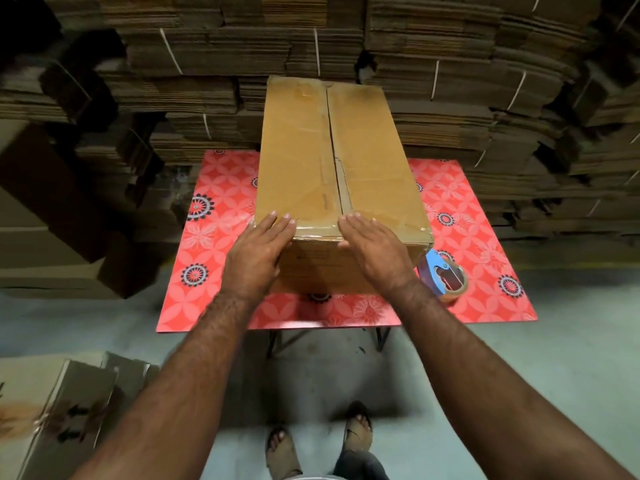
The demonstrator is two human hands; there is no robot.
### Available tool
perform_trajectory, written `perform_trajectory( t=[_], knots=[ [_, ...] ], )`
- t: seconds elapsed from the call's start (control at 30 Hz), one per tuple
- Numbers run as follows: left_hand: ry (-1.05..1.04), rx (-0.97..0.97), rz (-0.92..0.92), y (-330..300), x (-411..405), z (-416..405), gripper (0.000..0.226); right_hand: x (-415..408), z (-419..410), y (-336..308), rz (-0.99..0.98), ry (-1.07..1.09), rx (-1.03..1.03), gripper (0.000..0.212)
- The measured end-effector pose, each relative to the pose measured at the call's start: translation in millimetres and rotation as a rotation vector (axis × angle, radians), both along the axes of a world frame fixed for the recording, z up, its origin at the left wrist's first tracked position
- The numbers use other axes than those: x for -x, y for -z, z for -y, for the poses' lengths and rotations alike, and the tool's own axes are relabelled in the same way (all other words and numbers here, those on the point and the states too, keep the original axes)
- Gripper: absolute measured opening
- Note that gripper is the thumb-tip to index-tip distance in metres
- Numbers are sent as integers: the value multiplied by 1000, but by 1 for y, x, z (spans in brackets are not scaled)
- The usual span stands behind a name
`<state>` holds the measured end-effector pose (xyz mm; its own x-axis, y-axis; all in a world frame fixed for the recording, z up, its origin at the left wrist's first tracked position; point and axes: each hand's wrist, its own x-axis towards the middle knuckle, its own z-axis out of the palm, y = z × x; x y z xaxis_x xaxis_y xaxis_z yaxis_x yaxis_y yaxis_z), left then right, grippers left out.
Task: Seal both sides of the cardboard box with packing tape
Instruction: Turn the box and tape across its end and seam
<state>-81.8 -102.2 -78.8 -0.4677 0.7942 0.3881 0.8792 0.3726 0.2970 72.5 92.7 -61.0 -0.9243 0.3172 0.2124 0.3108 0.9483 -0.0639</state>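
A long brown cardboard box (pixel 367 161) stands on a red patterned table (pixel 221 188), its top flaps closed along a centre seam. Shiny clear tape lies across the near top edge and along the seam. My left hand (pixel 258 251) rests flat on the box's near left corner, fingers spread over the top edge. My right hand (pixel 372 249) lies flat on the near edge just right of the seam. A roll of brown packing tape in a blue dispenser (pixel 443 277) sits on the table right of the box, partly hidden behind my right wrist.
Tall stacks of flattened cardboard (pixel 485 98) fill the wall behind and beside the table. More folded boxes (pixel 62 410) lie on the grey floor at lower left. My sandalled feet (pixel 318 441) stand at the table's front edge.
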Motion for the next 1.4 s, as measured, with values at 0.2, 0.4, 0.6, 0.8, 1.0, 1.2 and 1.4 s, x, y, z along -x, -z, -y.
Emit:
perform_trajectory(
  t=[0.2, 0.4, 0.6, 0.8, 1.0, 1.2, 1.4],
  knots=[
    [15, -20, -15, 2, 3, 2, 79, -32, -27, 0, -27, 52, 51, 46],
    [-54, -19, -158, -7, -22, -12, 43, -31, -11, -2, -26, 88, 18, 53],
    [129, 40, -179, -5, -32, -56, 68, -13, 8, 12, -126, 41, 51, 64],
    [103, -58, -247, 5, 9, 1, 62, -16, 8, 8, -156, 78, 76, 67],
    [5, -168, -58, 16, 18, 23, 60, -17, 7, 8, -108, 90, 104, 62],
    [-208, -509, 481, 7, -3, 21, 37, 27, 53, -16, -99, -20, 128, 49],
    [-212, -497, 506, 11, 8, 23, 39, 80, 77, 1, 8, -128, 99, 50]
  ],
)
